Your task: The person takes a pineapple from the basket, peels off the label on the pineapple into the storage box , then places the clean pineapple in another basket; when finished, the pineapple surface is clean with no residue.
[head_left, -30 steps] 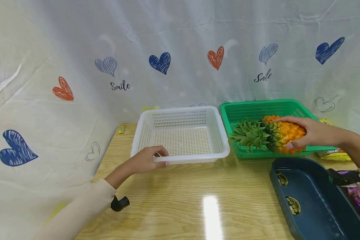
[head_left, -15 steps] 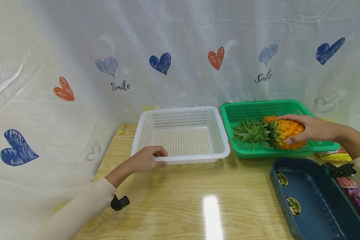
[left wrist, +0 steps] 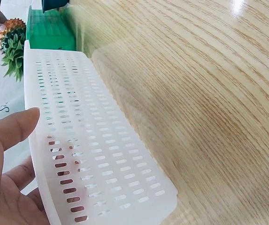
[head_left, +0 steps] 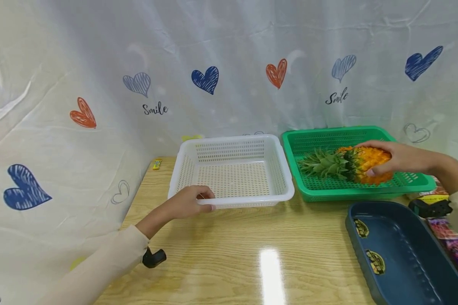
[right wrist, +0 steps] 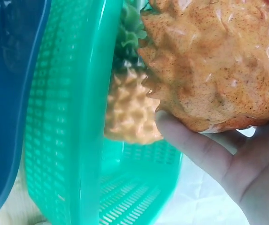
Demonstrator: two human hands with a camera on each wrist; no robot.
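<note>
My right hand grips an orange pineapple by its body, thumb on the near side. The fruit lies sideways above the green basket, its leafy crown pointing left. In the right wrist view, a second pineapple rests inside the green basket, below the held one; the head view barely separates the two. My left hand pinches the front rim of a white plastic basket, thumb outside and fingers inside. Within the white basket, only its slotted bottom and walls show.
A dark blue tray stands at the front right. Colourful packets lie beside it, partly under my right sleeve. At the table's left rear is a small yellow wrapper. A curtain with hearts hangs behind the baskets.
My right hand has moved the pineapple slightly back, away from the green basket's front rim and over its inside. The left hand stays on the white basket's rim.
</note>
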